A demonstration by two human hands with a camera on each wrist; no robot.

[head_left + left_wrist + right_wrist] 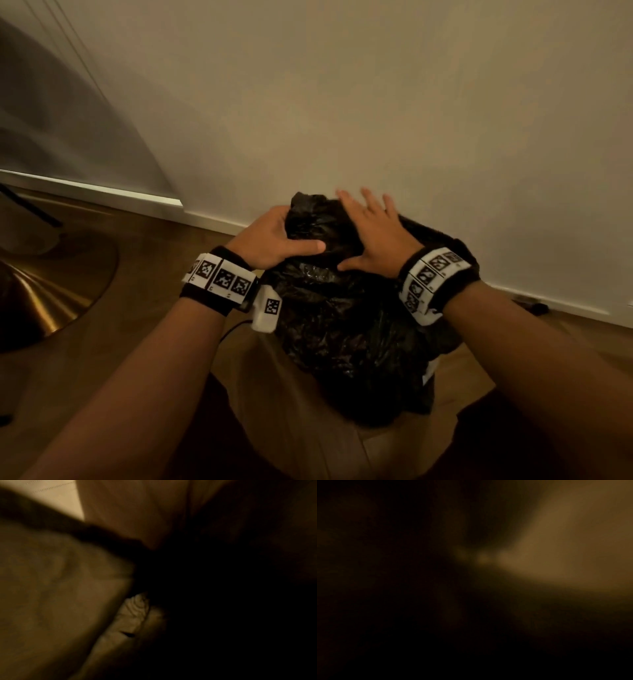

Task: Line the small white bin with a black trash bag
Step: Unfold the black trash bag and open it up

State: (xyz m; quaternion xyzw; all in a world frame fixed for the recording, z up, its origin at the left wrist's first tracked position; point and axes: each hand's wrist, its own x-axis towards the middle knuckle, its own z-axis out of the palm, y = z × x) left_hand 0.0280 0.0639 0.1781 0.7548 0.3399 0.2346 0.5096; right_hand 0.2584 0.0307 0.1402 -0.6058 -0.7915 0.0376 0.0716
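A crumpled black trash bag (342,325) stands bunched up in a tall heap by the wall in the head view. It covers nearly all of the small white bin, of which only a pale sliver (430,371) shows at the lower right. My left hand (274,240) grips the bag's upper left side, fingers wrapped behind it and thumb laid across the front. On top of the bag lies my right hand (373,236), flat with its fingers spread. Both wrist views are dark and blurred; the left one shows only a black mass (223,588).
A cream wall (376,102) with a white baseboard (219,219) runs close behind the bag. A round brass lamp base (51,291) sits on the wooden floor at the left. A dark cable (233,329) lies under my left wrist, and a small dark object (534,305) lies by the baseboard on the right.
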